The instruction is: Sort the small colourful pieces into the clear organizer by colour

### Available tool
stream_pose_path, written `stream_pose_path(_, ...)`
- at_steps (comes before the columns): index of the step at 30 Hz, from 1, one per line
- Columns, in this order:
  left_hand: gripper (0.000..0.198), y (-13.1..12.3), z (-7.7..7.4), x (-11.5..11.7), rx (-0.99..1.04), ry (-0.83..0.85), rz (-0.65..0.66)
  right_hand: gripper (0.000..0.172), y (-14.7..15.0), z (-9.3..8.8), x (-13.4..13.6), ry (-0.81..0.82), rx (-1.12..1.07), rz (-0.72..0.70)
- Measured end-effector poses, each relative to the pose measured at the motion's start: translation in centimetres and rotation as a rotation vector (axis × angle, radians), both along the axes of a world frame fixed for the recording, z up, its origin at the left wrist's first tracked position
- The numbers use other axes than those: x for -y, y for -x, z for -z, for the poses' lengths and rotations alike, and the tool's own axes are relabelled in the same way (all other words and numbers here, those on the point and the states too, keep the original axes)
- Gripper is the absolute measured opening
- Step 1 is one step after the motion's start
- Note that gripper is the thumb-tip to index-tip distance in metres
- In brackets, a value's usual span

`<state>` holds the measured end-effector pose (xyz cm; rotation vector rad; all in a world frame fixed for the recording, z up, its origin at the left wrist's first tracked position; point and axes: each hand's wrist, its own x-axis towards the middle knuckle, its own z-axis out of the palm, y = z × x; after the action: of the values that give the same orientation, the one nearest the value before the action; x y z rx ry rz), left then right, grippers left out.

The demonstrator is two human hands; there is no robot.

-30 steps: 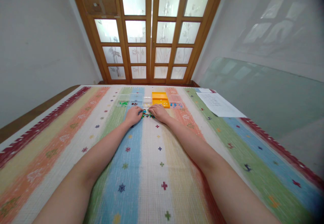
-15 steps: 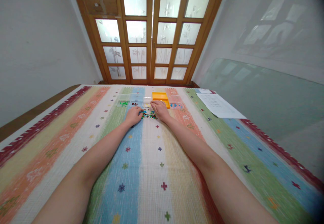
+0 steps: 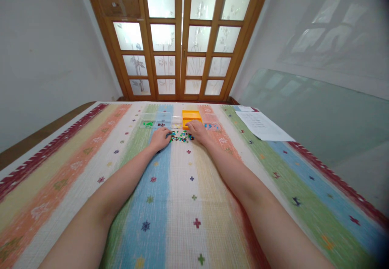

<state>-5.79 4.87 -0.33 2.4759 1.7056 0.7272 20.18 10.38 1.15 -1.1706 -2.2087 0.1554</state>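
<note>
A loose pile of small, bead-like pieces [image 3: 181, 136] in blue, green, dark and white lies on the striped cloth between my hands. At its left edge rests my left hand [image 3: 161, 139], fingers curled in against the pieces; whatever they hold is too small to make out. My right hand [image 3: 199, 131] is at the pile's right side, just before an orange box [image 3: 191, 114], and covers part of its front. Its fingers reach left, somewhat apart, with nothing visible in them. Clear trays stand behind, one with green pieces [image 3: 148, 124] and dark red ones [image 3: 161, 124].
Blue pieces [image 3: 211, 126] sit in a clear tray right of the orange box. Printed paper sheets [image 3: 261, 126] lie on the striped tablecloth [image 3: 182, 204] at the right. A glass panel [image 3: 316, 115] leans along the right wall. Wooden doors [image 3: 184, 38] stand beyond the table.
My right hand has shifted a little to the right, uncovering more of the pile and its right edge. My left hand stays at the left edge.
</note>
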Motion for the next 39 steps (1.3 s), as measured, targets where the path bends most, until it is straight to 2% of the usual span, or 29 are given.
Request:
stream_pose_path(5,0.028,0.0,0.0,0.1,0.011,-0.002,-0.005,0.046,-0.6,-0.6,0.6,0.09,0.082,-0.054)
stream_pose_path(10,0.028,-0.1,-0.1,0.1,0.019,0.008,-0.011,0.045,-0.3,-0.8,0.9,0.086,0.188,-0.077)
stream_pose_path(22,0.028,-0.1,-0.2,0.3,0.012,0.006,-0.012,0.053,-0.1,-0.5,0.9,0.133,0.157,-0.114)
stream_pose_path(29,0.027,-0.2,-0.4,0.4,0.017,0.015,-0.015,0.048,-0.1,-0.5,1.1,0.112,0.182,-0.133)
stream_pose_path(39,0.028,-0.1,-0.2,0.2,0.024,-0.009,0.006,0.049,0.1,-0.3,1.0,0.098,0.223,-0.128)
